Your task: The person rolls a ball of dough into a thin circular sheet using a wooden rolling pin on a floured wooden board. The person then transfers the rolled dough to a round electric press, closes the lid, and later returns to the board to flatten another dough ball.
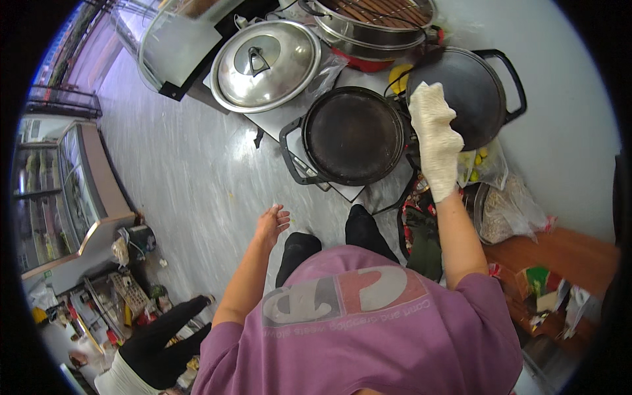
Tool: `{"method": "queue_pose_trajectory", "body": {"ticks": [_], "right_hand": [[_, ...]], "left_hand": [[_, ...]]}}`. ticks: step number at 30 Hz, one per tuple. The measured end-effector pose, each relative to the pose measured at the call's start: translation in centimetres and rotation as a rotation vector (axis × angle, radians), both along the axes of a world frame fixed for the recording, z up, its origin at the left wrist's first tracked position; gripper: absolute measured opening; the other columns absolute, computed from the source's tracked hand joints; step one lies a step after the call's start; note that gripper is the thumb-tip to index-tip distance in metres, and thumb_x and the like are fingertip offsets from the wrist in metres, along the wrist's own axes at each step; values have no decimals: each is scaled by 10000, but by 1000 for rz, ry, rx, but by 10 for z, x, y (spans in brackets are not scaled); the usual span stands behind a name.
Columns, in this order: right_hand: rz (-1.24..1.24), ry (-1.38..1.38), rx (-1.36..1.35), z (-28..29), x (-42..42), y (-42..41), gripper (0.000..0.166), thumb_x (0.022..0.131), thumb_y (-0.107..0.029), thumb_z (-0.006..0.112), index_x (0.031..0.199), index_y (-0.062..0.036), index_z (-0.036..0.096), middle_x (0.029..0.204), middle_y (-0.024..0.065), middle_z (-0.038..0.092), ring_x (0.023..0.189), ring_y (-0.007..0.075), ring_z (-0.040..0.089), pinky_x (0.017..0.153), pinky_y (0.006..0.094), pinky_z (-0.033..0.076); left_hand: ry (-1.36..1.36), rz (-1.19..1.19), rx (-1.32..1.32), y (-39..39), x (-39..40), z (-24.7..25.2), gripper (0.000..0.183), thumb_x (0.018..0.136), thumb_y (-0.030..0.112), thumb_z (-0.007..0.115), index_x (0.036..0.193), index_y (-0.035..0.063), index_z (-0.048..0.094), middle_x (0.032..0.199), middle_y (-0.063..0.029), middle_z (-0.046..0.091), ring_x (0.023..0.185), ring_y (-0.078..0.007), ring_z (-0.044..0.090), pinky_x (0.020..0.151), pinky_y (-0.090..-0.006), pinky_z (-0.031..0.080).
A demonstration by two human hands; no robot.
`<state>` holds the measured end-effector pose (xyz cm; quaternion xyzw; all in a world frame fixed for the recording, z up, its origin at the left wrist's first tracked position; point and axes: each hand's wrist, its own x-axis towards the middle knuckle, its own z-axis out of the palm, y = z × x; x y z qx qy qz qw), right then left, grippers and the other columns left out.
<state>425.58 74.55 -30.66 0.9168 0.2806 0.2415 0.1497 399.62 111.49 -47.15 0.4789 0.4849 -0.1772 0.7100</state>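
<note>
My left hand (274,224) hangs over the grey floor, fingers slightly curled and apart, with nothing in it. A cream-coloured, wrinkled covering (437,143), perhaps cloth or dough, hides my right hand (436,140) down to the wrist, so its fingers do not show. That hand is held above the right edge of an opened electric griddle, near its hinge side. The griddle's dark lower plate (353,136) lies level, with a black handle at left. Its round upper plate (469,96) stands open at the right, partly behind the covered hand, its handle at the outer side.
A steel domed lid (266,64) and a stacked steel steamer (375,29) stand beyond the griddle. Bagged food (513,202) sits at right beside a bowl. A glass-fronted display case (64,192) is at left. Another person's black-clad legs (160,345) show at lower left.
</note>
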Motion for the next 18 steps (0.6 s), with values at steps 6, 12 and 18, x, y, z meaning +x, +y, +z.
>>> {"method": "queue_pose_trajectory", "body": {"ticks": [6, 12, 18], "right_hand": [[47, 634, 375, -177, 10, 84, 668, 995, -277, 585, 1594, -126, 331, 1676, 143, 240, 1533, 278, 256, 1245, 484, 213], [36, 752, 396, -187, 8, 68, 690, 977, -316, 604, 1587, -124, 345, 1636, 174, 308, 1521, 342, 269, 1251, 510, 173], [-27, 705, 343, -194, 45, 55, 744, 954, -362, 636, 1577, -81, 343, 1638, 188, 299, 1521, 341, 265, 1259, 492, 172]], "left_hand": [[17, 128, 194, -39, 58, -21, 570, 1012, 444, 606, 1388, 27, 512, 1100, -89, 663, 938, -181, 614, 833, -377, 528], [-124, 44, 398, -41, 118, -38, 499, 996, 433, 648, 1213, -16, 637, 976, -47, 660, 856, -147, 590, 768, -331, 486], [-136, -3, 428, -43, 119, -42, 398, 985, 354, 683, 1006, -43, 673, 794, -15, 623, 706, -112, 538, 666, -285, 449]]}}
